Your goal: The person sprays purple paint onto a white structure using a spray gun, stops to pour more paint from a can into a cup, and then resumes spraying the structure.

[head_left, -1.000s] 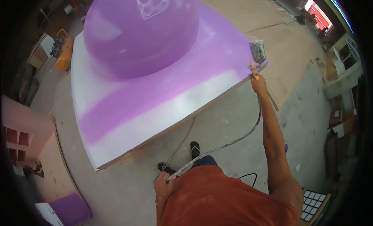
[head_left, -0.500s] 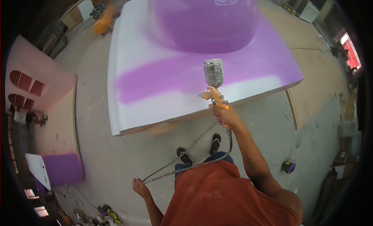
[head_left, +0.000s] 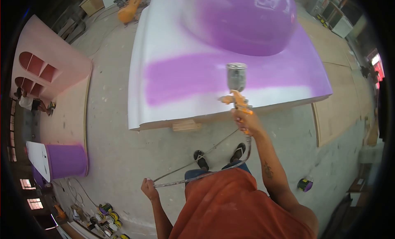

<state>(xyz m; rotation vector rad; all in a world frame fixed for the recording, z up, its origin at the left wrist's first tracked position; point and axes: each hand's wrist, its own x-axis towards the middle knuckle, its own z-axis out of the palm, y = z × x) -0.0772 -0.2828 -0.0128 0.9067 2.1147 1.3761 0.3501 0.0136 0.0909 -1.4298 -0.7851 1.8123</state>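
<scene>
My right hand [head_left: 247, 120] is closed around the handle of an orange spray gun [head_left: 239, 102], which has a metal paint cup [head_left: 236, 76] on top. The gun's nozzle points left, over the near edge of a big white and purple moulded piece [head_left: 177, 109]. A broad purple band runs across its white flat surface below a rounded purple dome [head_left: 255, 29]. From the gun's handle an air hose [head_left: 193, 180] loops past my waist. My left hand [head_left: 149, 189] is closed on this hose, low on the left.
A pink shelf unit [head_left: 55, 58] stands left, with a person [head_left: 35, 104] nearby. Below it is a purple and white block [head_left: 66, 163]. Paint cans [head_left: 109, 218] crowd the lower left; one can [head_left: 305, 184] sits at right. An orange compressor [head_left: 130, 8] is at the back.
The view has shifted, so the moulded piece sits farther right and a little higher. The spray gun now appears farther right in view. Both hands keep their grip.
</scene>
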